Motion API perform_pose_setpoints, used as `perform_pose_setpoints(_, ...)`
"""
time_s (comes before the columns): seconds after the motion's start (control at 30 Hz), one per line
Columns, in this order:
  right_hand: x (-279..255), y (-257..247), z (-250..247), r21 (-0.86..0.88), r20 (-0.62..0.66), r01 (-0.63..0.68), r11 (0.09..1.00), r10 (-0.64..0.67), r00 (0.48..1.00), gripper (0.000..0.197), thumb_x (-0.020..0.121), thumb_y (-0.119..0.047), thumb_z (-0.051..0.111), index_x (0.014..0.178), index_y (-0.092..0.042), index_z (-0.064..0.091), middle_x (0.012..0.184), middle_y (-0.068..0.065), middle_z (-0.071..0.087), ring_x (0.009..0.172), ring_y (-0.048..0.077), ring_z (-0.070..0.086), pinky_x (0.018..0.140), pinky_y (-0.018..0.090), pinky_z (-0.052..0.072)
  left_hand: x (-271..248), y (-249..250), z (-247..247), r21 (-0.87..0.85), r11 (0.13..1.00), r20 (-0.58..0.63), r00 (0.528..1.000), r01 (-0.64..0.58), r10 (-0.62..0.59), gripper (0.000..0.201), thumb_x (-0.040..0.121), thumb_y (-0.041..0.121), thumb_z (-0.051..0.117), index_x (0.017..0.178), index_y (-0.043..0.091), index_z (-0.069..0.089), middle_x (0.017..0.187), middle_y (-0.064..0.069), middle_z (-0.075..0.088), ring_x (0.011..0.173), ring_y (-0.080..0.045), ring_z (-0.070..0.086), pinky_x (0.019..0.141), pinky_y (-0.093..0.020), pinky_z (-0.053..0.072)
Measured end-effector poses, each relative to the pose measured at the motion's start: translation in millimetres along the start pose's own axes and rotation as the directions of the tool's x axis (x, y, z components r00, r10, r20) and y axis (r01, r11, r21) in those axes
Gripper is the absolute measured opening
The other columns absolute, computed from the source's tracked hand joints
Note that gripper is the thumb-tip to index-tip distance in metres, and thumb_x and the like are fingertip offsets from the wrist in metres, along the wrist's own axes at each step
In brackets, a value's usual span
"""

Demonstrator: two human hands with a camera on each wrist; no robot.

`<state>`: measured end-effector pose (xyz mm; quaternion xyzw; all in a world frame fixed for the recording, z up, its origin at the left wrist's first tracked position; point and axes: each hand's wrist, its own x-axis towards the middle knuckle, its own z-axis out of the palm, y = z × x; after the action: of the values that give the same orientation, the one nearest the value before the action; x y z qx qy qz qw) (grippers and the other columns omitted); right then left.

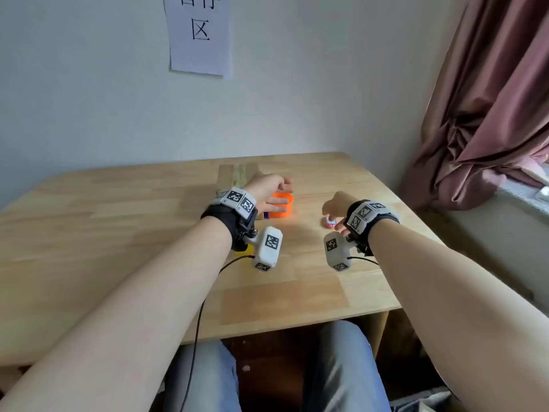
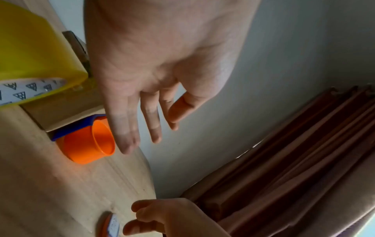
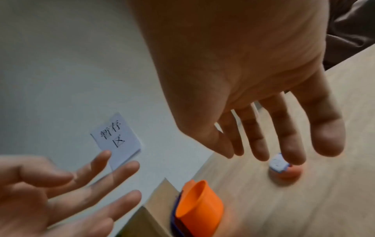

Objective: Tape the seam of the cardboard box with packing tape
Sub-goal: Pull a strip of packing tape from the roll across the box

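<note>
Centrally, on the wooden tabletop (image 1: pixel 148 221), a flat cardboard box (image 1: pixel 234 173) lies near the far wall, its top showing a lengthwise strip along the middle. Both of the person's forearms reach forward over the tabletop, each wrist carrying a strapped camera unit with black-and-white markers. The left hand (image 1: pixel 269 193) hovers above the box's near end with fingers extended and spread, holding nothing. Just beside the box, on its right, sits an orange ring-shaped tape dispenser (image 1: pixel 282 205) with a blue part (image 2: pixel 81 126) against the cardboard. The left wrist view shows a yellow roll of packing tape (image 2: pixel 34 64), with a white patterned core, close to the camera beside the box. The right hand (image 1: pixel 335 209) is likewise relaxed and empty, fingers loosely extended above a small orange-and-white object (image 3: pixel 281 168) resting on the tabletop, well apart from the dispenser; whether the fingertips touch it cannot be told. A paper sign (image 1: pixel 199 34) with handwritten characters hangs on the wall, and a pink curtain (image 1: pixel 490 99) drapes at the right.
</note>
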<state>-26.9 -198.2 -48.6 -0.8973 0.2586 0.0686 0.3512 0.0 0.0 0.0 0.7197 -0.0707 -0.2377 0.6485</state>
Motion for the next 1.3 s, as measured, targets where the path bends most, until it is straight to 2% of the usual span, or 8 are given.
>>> perform_pose_setpoints(0.17,25.3,23.9,4.5,0.083,0.003,-0.009,0.997,0.009,1.0,0.012,0.094,-0.005,0.065,0.099,-0.005,0.054,0.078,0.004,0.053,0.063,0.015,0.055,0.03,0.012,0.041,22.9,-3.2,12.2,0.083,0.995,-0.008,0.999,0.049,-0.049,0.021,0.095,0.0,0.048,0.098,0.012,0.064,0.128,-0.014,0.068,0.115,-0.04,0.063,0.088,-0.047,0.058)
perform_pose_setpoints(0.3,48.8,29.1,13.2,-0.12,-0.011,-0.087,0.989,0.086,0.996,0.017,0.085,-0.014,0.064,0.072,-0.005,0.057,0.066,0.01,0.059,0.062,0.027,0.057,0.057,0.026,0.044,41.5,-2.7,19.1,0.093,0.994,0.005,0.998,0.059,-0.059,0.022,0.097,0.002,0.045,0.093,0.013,0.063,0.126,-0.014,0.069,0.115,-0.039,0.063,0.091,-0.048,0.058)
perform_pose_setpoints(0.47,68.9,27.2,25.3,-0.143,-0.02,-0.017,0.99,0.015,1.0,0.038,0.086,-0.042,0.069,0.082,-0.004,0.064,0.074,0.012,0.069,0.071,0.031,0.07,0.066,0.033,0.052,54.5,8.7,15.7,0.074,0.997,0.016,1.0,0.014,-0.015,0.026,0.092,-0.005,0.044,0.095,0.01,0.065,0.108,-0.012,0.071,0.088,-0.033,0.066,0.078,-0.042,0.06)
perform_pose_setpoints(0.53,69.2,17.1,26.6,0.064,0.017,0.034,0.997,-0.035,0.999,0.04,0.093,-0.043,0.068,0.094,-0.004,0.066,0.083,0.009,0.072,0.072,0.031,0.073,0.069,0.036,0.06,56.1,15.2,9.5,0.059,0.998,0.023,1.0,-0.014,0.012,0.027,0.092,-0.007,0.044,0.095,0.008,0.066,0.104,-0.013,0.07,0.081,-0.031,0.067,0.07,-0.038,0.061)
perform_pose_setpoints(0.67,53.7,-23.8,19.2,0.495,-0.002,0.263,0.828,-0.301,0.954,0.023,0.094,-0.027,0.074,0.099,-0.009,0.061,0.094,0.016,0.077,0.06,0.028,0.073,0.054,0.041,0.064,55.9,28.5,-12.9,0.051,0.996,-0.035,0.997,-0.067,0.069,0.014,0.095,-0.002,0.051,0.096,0.006,0.064,0.086,-0.011,0.067,0.062,-0.023,0.063,0.05,-0.027,0.056)
perform_pose_setpoints(0.97,29.1,-106.1,23.8,0.425,-0.215,0.658,0.622,-0.636,0.741,0.018,0.089,-0.011,0.08,0.085,-0.012,0.062,0.081,0.003,0.071,0.054,0.022,0.069,0.042,0.032,0.058,40.6,37.7,-74.5,0.064,0.998,-0.105,0.994,-0.007,0.013,0.029,0.102,0.036,0.059,0.084,0.014,0.065,0.072,-0.004,0.067,0.053,-0.013,0.057,0.043,-0.019,0.047)
perform_pose_setpoints(1.13,23.9,-121.7,35.2,0.48,-0.063,0.614,0.627,-0.673,0.737,0.022,0.089,-0.01,0.079,0.108,-0.014,0.068,0.097,0.008,0.073,0.059,0.022,0.071,0.046,0.031,0.058,39.3,26.9,-101.5,0.058,0.994,-0.175,0.98,-0.09,0.099,0.008,0.097,0.011,0.069,0.097,0.003,0.07,0.081,-0.008,0.071,0.054,-0.009,0.06,0.048,-0.018,0.052)
perform_pose_setpoints(1.3,15.7,-128.7,38.7,0.481,0.158,0.518,0.708,-0.651,0.743,0.035,0.1,-0.028,0.065,0.13,-0.008,0.065,0.106,0.017,0.074,0.067,0.028,0.07,0.055,0.036,0.06,44.1,8.2,-122.0,0.064,0.991,-0.217,0.968,-0.117,0.129,0.024,0.09,0.008,0.077,0.112,0.001,0.07,0.085,-0.008,0.072,0.061,-0.01,0.065,0.059,-0.021,0.057)
